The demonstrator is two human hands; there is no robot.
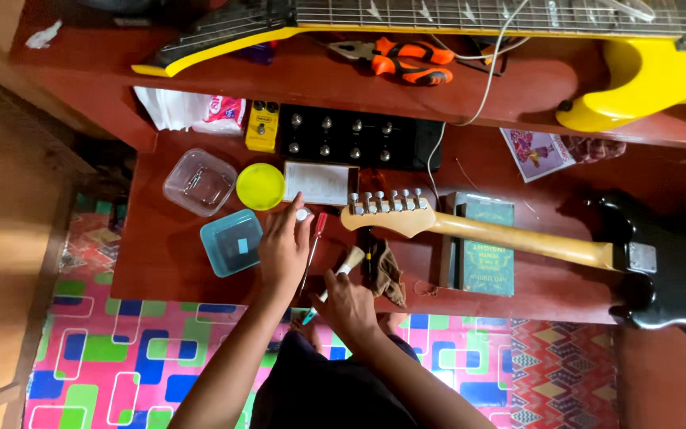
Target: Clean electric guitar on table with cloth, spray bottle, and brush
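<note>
Left hand: the left hand (283, 246) lies on the red-brown table (160, 262), fingertips pinched shut on a small white cap-like piece (302, 214).
Right hand: the right hand (348, 306) is closed around a slim tool with a teal tip (311, 314) at the table's near edge; what kind of tool cannot be told.
Screwdriver: a red-handled screwdriver (316, 238) lies just beside the left hand, between both hands.
Guitar neck: a pale headstock (387, 213) with a row of tuners, neck resting on a green book (483, 246), body black (676, 278) at the right.
Containers: a clear square tub (199, 181), a round yellow lid (260, 186) and a teal square tub (231, 242), near the left hand.
Packages and labels: a white paper card (319, 183) behind the yellow lid; a white-and-pink plastic packet (192, 110) under the shelf; a small pictured card (537, 152) at the right.
Pedals: a yellow pedal (263, 125) beside a black knobbed unit (351, 137).
Shelf: a yellow guitar (653, 71) and orange pliers (406, 60).
Cloth: a brown rag (387, 274) by the right hand.
</note>
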